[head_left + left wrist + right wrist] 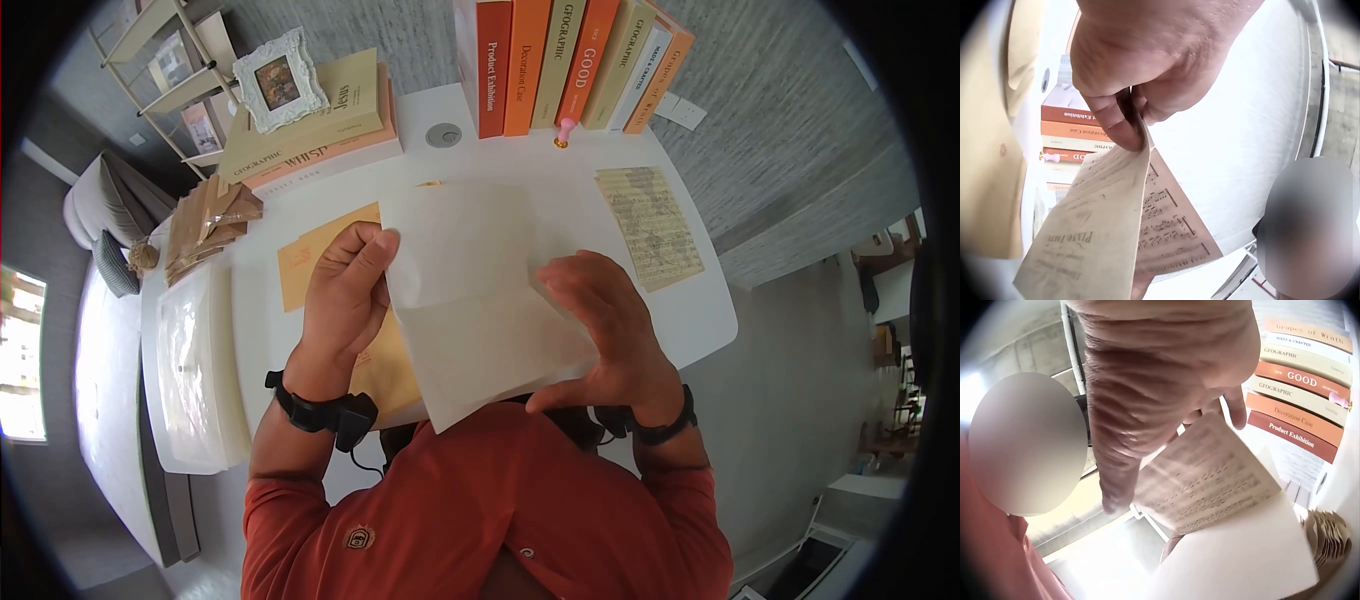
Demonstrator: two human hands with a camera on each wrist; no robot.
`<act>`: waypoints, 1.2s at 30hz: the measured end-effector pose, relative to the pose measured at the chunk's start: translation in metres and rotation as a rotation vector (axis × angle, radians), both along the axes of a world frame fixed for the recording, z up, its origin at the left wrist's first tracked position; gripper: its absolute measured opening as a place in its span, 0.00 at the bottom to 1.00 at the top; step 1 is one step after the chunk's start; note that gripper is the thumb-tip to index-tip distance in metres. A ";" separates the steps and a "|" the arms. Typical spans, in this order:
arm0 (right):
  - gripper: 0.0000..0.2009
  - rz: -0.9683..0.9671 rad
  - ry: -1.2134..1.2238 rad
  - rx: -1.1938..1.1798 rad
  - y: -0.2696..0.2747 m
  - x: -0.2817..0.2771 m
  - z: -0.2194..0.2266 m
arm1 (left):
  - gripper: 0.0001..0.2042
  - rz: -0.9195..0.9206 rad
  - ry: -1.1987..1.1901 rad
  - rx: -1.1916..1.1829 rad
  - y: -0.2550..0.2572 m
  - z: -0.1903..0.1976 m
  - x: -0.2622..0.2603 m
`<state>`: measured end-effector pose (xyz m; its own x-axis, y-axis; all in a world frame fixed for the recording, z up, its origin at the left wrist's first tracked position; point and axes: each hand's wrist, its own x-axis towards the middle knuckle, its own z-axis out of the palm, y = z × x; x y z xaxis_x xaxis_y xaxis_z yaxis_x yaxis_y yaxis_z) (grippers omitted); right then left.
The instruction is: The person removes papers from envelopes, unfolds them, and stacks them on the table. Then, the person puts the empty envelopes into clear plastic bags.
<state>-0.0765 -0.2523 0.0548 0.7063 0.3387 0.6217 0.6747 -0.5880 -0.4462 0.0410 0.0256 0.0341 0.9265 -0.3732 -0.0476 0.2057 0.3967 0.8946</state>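
A creased sheet of music paper (460,250) is held up over the table, its pale side facing the head camera and a fold line running across it. My left hand (350,280) pinches its left edge between thumb and fingers. In the left wrist view, the sheet (1088,219) shows printed title lettering and music notes. My right hand (615,320) is at the sheet's right edge, its fingers extended and the thumb spread well apart. Seen from the right wrist, those fingertips are partly hidden behind the note-covered flap (1210,469), while the thumb stands off it.
Yellow envelopes (305,262) lie beneath the left hand. A patterned paper sheet (652,225) lies at the right, with a pink-handled stamp (565,132) before the upright books (530,70). Brown paper bags (205,235) and a clear plastic box (195,370) stand at the left.
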 end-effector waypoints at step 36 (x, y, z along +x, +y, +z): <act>0.13 -0.194 0.482 0.876 0.012 0.028 -0.045 | 0.18 -0.088 -0.024 -0.058 -0.064 -0.011 -0.026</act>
